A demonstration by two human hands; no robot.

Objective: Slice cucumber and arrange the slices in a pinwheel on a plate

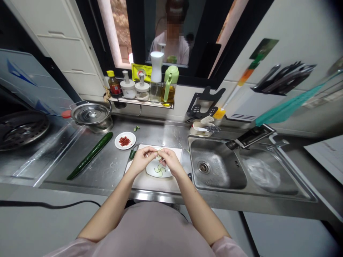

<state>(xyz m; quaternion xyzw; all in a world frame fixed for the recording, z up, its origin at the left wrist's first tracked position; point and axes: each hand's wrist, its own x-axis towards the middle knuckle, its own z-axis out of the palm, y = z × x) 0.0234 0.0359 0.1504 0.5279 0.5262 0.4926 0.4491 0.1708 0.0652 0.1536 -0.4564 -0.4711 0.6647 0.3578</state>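
Observation:
My left hand [144,159] and my right hand [169,160] meet over the cutting board, fingertips pinched together on a small, thin, pale-green cucumber slice [160,154]. Fingers partly hide it. Directly below lies a white plate [150,172], where thin cucumber slices [160,171] with dark green rims form a pinwheel. The plate rests on a pale cutting board [142,184]. Beside my left hand, a dark green cucumber piece [132,154] sits at the board's left edge.
A whole cucumber [91,156] lies left, near a small plate [117,142] of red bits. Cucumber scraps [136,128] are behind. A lidded steel pot [92,116] stands back left. On the right is the sink [217,178] with its faucet [249,137]. Above hangs a condiment shelf [142,102].

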